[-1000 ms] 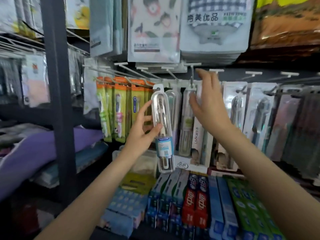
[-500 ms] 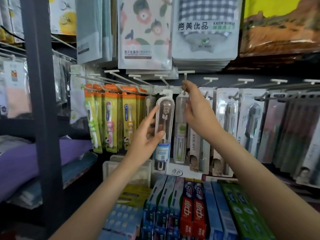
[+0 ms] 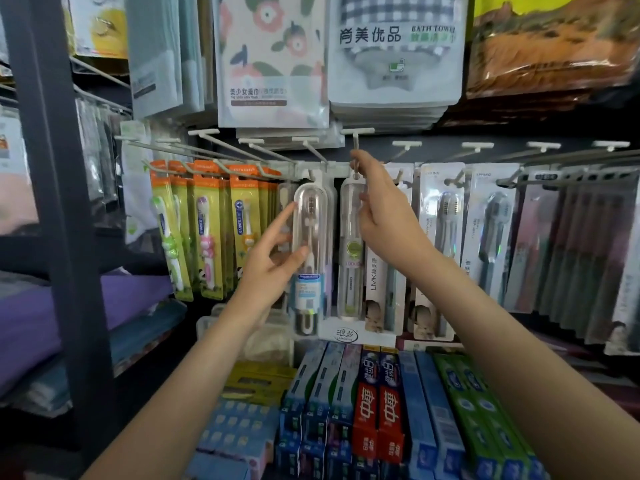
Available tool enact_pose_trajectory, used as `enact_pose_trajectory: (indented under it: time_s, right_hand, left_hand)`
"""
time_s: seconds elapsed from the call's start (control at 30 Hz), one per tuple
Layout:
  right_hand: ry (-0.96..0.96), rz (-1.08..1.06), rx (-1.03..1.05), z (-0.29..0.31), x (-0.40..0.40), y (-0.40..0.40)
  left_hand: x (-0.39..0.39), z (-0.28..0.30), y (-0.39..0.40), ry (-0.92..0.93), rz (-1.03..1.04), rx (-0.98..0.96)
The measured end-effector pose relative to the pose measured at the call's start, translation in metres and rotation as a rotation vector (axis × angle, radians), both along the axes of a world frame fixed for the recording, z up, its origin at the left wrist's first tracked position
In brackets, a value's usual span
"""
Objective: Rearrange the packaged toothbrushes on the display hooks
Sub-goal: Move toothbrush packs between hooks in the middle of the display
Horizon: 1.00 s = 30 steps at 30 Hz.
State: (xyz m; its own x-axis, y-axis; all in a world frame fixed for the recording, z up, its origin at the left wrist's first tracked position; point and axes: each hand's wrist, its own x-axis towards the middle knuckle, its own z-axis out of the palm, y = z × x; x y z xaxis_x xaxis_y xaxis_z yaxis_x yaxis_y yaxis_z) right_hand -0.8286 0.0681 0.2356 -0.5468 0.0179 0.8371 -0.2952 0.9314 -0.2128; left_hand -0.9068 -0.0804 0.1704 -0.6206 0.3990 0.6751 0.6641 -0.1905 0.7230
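At the far left of the rack, orange-topped children's toothbrush packs (image 3: 207, 233) are hung in a row. Just beside them, a clear toothbrush case with a blue label (image 3: 309, 251) is hung on a hook and is touched by the left hand (image 3: 273, 268), the thumb laid on its front and the fingers kept nearly straight. A second clear case with a green label (image 3: 350, 251) is hung next to it; its top tab seems to be pinched by the right hand (image 3: 384, 216), though this part is hidden. Toothpaste boxes (image 3: 377, 410) are stacked below.
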Motion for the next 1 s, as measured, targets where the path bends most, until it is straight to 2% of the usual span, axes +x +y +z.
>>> enact_pose_trajectory:
  time_s: [0.07,0.17,0.33,0.4,0.57,0.67,0.73,0.8,0.9,1.0]
  right_hand:
    - [-0.027,0.013,-0.004,-0.003,0.001,0.0]
    - [-0.058,0.064,-0.052,-0.016,0.01,-0.002]
    - [-0.031,0.04,-0.015,-0.05,0.037,0.007]
    - [0.042,0.007,-0.034,-0.055,0.048,0.019]
    - [0.202,-0.169,-0.069,-0.059,0.081,0.065]
    - [0.266,-0.318,-0.223,-0.066,0.102,0.096]
    - [0.175,-0.378,-0.427,-0.075,0.112,0.116]
    - [0.029,-0.35,-0.599,-0.087,0.118,0.134]
    - [-0.162,-0.276,-0.634,-0.109,0.118,0.148]
    - [-0.195,-0.234,-0.609,-0.118,0.115,0.155]
  left_hand:
    - [-0.003,-0.001,-0.007,0.083,0.046,-0.053]
    - [-0.007,-0.004,-0.012,0.208,0.245,-0.109]
    - [0.01,-0.014,-0.008,0.219,0.533,-0.004]
    - [0.021,-0.011,0.0,0.279,0.531,0.053]
    - [0.057,0.003,0.043,0.364,0.351,0.129]
    - [0.072,0.001,0.073,0.44,0.247,0.075]
    - [0.078,-0.004,0.093,0.47,0.182,0.023]
    - [0.083,-0.009,0.111,0.496,0.142,-0.034]
    - [0.092,-0.013,0.135,0.533,0.165,-0.114]
    - [0.095,-0.014,0.151,0.652,0.334,-0.142]
